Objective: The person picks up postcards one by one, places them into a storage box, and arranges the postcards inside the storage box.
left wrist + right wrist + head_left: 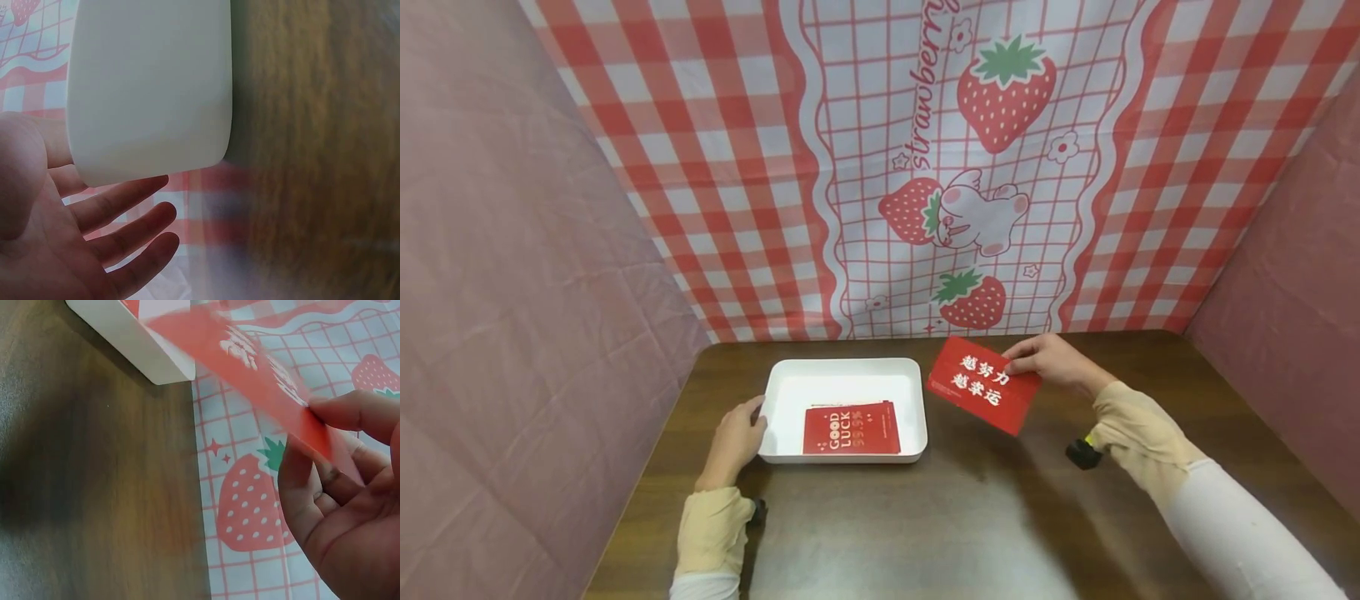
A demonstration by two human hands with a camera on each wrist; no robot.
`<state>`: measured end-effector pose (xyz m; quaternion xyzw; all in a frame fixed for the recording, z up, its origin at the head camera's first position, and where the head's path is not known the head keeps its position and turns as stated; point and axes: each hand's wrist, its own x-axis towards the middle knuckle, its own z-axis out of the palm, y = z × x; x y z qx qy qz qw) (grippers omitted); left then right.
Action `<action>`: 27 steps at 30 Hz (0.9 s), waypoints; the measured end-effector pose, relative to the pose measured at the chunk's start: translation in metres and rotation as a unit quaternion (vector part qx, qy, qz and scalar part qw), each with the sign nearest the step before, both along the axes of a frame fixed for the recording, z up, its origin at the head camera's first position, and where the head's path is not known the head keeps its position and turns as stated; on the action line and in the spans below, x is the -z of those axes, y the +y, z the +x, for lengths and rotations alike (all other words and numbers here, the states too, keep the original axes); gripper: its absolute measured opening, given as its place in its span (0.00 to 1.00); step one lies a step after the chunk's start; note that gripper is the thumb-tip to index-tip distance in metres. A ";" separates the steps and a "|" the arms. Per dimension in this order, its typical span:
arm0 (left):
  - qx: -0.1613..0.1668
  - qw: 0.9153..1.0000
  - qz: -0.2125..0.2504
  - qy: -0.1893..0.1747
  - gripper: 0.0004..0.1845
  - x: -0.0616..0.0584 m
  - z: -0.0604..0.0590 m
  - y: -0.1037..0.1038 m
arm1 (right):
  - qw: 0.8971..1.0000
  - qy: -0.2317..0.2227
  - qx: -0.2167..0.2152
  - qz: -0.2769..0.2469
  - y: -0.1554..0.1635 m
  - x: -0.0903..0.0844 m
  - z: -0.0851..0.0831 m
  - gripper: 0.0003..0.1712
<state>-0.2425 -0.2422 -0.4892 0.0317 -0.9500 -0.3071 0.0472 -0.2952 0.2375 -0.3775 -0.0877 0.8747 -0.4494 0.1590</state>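
Note:
My right hand point(1054, 360) pinches a red envelope point(973, 392) with white Chinese characters, holding it tilted above the table to the right of the white tray point(917, 383). In the right wrist view the thumb lies on the printed face of the envelope point(250, 369), with fingers behind it. At the tray's left end is my left hand point(737, 433). Its lower fingers point(137, 234) are spread and nearly straight in the left wrist view; the thumb and index tips are hidden behind the tray point(150, 94). Red envelopes point(850, 433) marked "GOOD LUCK" lie inside the tray.
The brown wooden table point(880, 525) carries the tray near its back edge. Behind hangs a red-and-white strawberry cloth point(760, 208), and pink cloth point(550, 333) closes in the sides. Dark devices point(1083, 452) sit at both wrists.

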 end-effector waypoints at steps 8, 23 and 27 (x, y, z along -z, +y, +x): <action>0.001 1.000 -0.002 -0.001 0.25 -0.002 0.001 0.000 | 1.000 0.015 0.006 -0.018 -0.008 0.006 -0.001 0.21; 0.000 1.000 -0.005 0.003 0.25 0.000 0.000 0.000 | 0.995 -0.017 0.022 -0.099 -0.049 0.023 -0.011 0.20; -0.001 1.000 -0.005 0.007 0.25 0.000 0.001 0.000 | 0.995 -0.014 0.018 -0.102 -0.064 0.028 -0.015 0.19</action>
